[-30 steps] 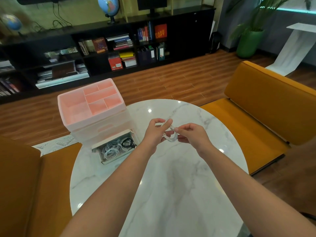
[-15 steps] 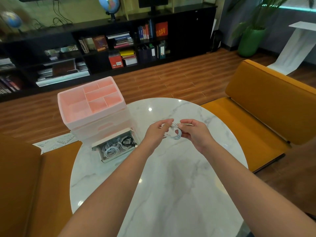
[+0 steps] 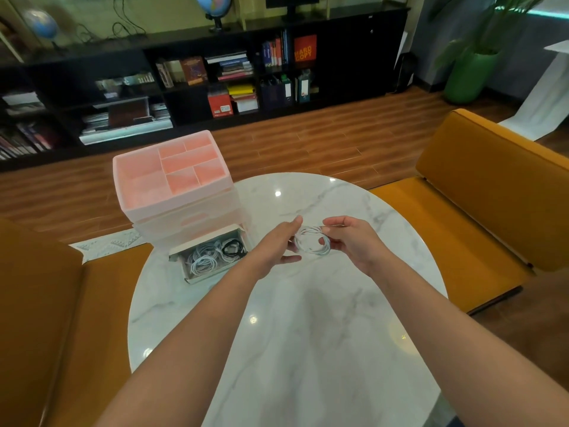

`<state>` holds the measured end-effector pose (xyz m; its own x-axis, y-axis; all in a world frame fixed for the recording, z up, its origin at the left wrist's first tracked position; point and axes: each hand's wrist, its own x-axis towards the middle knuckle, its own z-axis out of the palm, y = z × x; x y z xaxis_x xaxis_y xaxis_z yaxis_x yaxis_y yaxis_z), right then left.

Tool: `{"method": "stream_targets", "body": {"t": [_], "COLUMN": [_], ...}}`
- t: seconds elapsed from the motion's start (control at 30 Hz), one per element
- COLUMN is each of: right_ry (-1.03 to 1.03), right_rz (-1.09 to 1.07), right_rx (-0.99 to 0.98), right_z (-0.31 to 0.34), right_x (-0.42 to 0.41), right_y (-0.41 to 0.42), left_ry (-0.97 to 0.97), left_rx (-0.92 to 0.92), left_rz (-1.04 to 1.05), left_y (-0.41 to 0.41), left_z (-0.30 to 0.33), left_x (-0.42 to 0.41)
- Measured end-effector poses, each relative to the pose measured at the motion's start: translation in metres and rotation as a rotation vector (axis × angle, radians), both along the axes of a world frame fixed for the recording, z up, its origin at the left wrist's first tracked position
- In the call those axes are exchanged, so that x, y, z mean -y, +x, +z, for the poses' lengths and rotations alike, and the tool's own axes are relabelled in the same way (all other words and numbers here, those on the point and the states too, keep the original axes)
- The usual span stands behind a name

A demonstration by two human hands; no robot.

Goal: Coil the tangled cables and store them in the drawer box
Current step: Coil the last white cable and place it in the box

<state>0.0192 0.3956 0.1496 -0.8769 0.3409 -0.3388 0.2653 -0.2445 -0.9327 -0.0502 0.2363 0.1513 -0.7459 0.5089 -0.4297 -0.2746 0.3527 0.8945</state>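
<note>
The coiled white cable (image 3: 312, 244) hangs above the marble surface (image 3: 308, 334), its loop facing the camera, long axis left-right. The right hand (image 3: 354, 245) pinches it; the left hand (image 3: 278, 245), previously gripping, now has fingers straight. The open drawer (image 3: 212, 257) lies left.

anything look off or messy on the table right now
Nothing stands out. The drawer is pulled open with white and black coils lying inside it. The right hand holds a neat white cable coil above the marble table, and the left hand is open beside it. Nothing looks spilled or damaged.
</note>
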Motion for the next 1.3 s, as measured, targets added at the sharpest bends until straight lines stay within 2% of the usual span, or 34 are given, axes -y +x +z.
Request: {"method": "stream_targets", "body": {"t": [0.13, 0.4, 0.57, 0.63, 0.7, 0.77, 0.93, 1.17, 1.3], "right_ry": [0.045, 0.093, 0.051, 0.062, 0.099, 0.135, 0.072, 0.081, 0.121], "right_rz": [0.03, 0.092, 0.078, 0.098, 0.154, 0.252, 0.586, 0.414, 0.313], "right_rx": [0.029, 0.072, 0.071, 0.07, 0.076, 0.115, 0.279, 0.317, 0.258], "right_z": [-0.006, -0.021, -0.034, -0.038, -0.039, -0.041, -0.045, -0.064, -0.076], "right_x": [0.001, 0.017, 0.036, 0.046, 0.061, 0.075, 0.102, 0.141, 0.155], "right_y": [-0.002, -0.008, -0.019, -0.023, -0.029, -0.036, -0.05, -0.075, -0.092], "left_ry": [0.071, 0.231, 0.138, 0.106, 0.116, 0.076, -0.037, -0.086, -0.122], "left_rx": [0.068, 0.114, -0.012, 0.002, 0.064, 0.043, -0.015, 0.031, 0.037], "left_rz": [0.019, 0.328, 0.324, 0.333, 0.364, 0.36, 0.379, 0.505, 0.443], "left_y": [-0.002, 0.004, 0.009, 0.011, 0.013, 0.011, 0.0, -0.024, -0.037], "left_z": [-0.007, -0.022, -0.033, -0.038, -0.043, -0.048, -0.057, -0.075, -0.078], "left_x": [0.009, 0.019, 0.036, 0.046, 0.059, 0.074, 0.113, 0.144, 0.16]}}
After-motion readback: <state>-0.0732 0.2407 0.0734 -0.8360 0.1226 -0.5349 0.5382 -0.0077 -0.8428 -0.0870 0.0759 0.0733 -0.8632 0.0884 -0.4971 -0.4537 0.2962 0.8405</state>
